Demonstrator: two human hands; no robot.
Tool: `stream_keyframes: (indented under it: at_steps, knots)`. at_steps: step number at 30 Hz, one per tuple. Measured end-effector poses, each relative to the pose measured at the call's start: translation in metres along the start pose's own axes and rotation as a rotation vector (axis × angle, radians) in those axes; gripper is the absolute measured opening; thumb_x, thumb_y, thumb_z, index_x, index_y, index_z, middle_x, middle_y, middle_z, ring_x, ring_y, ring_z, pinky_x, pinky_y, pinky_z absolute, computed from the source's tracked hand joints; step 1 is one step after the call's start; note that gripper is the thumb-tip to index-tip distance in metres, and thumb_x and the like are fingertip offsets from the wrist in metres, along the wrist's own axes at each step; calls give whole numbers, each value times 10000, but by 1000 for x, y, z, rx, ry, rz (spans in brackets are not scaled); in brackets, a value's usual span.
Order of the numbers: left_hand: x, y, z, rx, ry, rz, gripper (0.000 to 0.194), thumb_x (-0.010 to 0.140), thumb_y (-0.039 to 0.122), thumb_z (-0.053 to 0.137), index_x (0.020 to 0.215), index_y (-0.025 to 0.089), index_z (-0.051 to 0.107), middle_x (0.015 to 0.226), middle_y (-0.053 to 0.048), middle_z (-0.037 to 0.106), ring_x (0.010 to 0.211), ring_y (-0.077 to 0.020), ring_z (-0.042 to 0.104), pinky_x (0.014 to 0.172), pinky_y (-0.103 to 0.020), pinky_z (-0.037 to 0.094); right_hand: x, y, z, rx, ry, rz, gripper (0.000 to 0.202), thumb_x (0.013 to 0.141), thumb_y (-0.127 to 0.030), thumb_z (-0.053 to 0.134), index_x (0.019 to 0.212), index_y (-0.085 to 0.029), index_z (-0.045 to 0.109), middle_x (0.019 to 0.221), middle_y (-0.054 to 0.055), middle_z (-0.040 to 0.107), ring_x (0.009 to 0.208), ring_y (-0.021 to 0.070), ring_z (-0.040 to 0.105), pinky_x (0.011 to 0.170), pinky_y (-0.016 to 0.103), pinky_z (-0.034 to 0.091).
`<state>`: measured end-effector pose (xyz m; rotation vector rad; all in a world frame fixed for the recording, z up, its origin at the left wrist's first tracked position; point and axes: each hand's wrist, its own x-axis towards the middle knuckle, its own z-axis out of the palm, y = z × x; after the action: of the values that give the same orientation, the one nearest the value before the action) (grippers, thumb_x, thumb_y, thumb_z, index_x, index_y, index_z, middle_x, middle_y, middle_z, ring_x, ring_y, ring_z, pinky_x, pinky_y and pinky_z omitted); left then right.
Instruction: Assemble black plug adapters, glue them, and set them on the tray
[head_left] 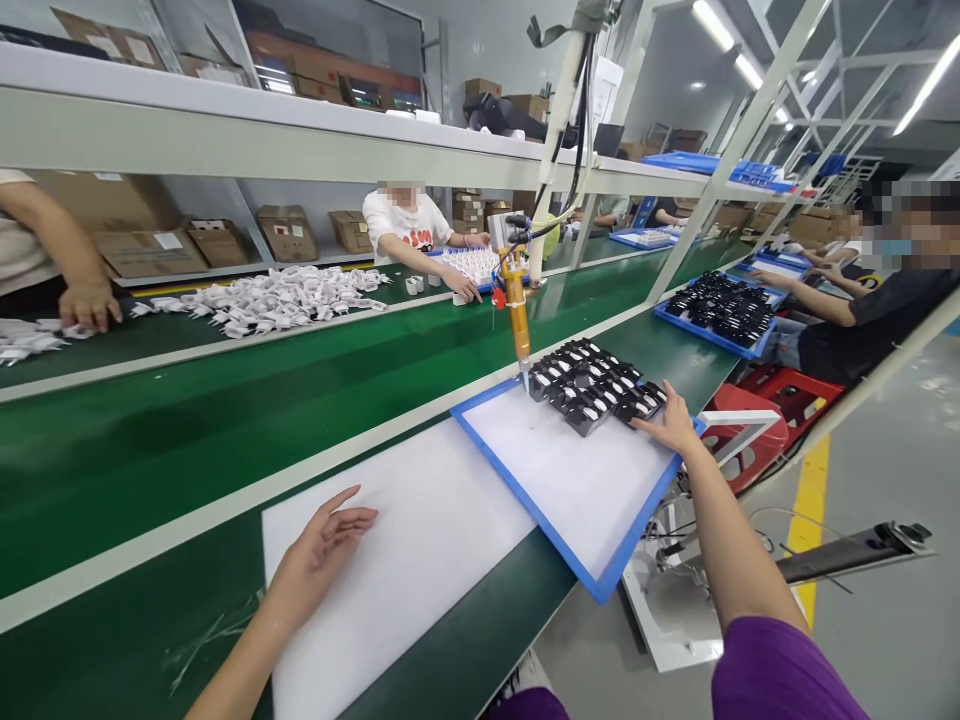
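Note:
My left hand (322,550) hovers over a white sheet (405,530) on the bench, empty, its fingers loosely stretched. My right hand (673,425) is at the right side of a blue-rimmed tray (517,490) with a white bottom. Its thumb and fingers are around a small black plastic part (646,400) at the end of the group. Several more black plastic parts (581,375) with white pieces in them stand in rows at the tray's far end. A gold dispenser (517,310) with a pale nozzle hangs above the tray's left rim, near the parts.
A green conveyor belt (300,390) runs beyond the bench. Across it lie heaped white parts (277,298), with co-workers' hands nearby. Another blue tray of black parts (720,308) stands further right, beside a seated person. A slanted white post (750,140) and a red stool (750,430) are at right.

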<state>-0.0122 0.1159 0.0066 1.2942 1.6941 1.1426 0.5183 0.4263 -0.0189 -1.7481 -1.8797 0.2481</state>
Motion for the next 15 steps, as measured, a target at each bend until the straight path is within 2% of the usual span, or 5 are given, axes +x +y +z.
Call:
stream_keyframes:
  at_steps: [5,9,12,14,15]
  knots:
    - [-1,-1,-1,29,-17,9,598,825,509,547,1322,228,369,1096,-113,651,1085,-274,611,993,-467,456,-1,3,2,-34,4,-7,1080,633,-670,594,1482,-156,169,1466,196,313,1341,383,312,1066,545,278]
    - [-6,-2,1,25,-20,48,528,827,397,539,1299,214,388,1059,-105,655,1013,-244,635,957,-437,474,-1,1,3,6,-19,-53,1194,552,-768,535,1456,-53,223,1468,241,312,1361,383,300,1111,486,259]
    - [-10,-7,4,9,-12,96,485,825,290,501,1291,198,399,1059,-101,649,998,-216,635,936,-408,482,-1,-4,-4,45,0,-54,1352,443,-856,504,1432,23,230,1420,349,303,1344,483,280,1068,555,285]
    - [-13,-11,7,13,-4,142,484,818,209,469,1297,196,400,1057,-98,649,988,-199,634,925,-395,485,-2,-14,-15,69,57,-75,1366,442,-897,428,1457,-20,167,1426,360,256,1366,515,193,1033,637,251]
    - [-16,-12,9,22,-3,165,492,812,168,455,1300,195,401,1056,-98,651,982,-192,634,919,-389,488,-3,-23,-21,82,95,-101,1317,481,-899,382,1480,-87,101,1454,330,212,1384,504,141,1024,674,209]
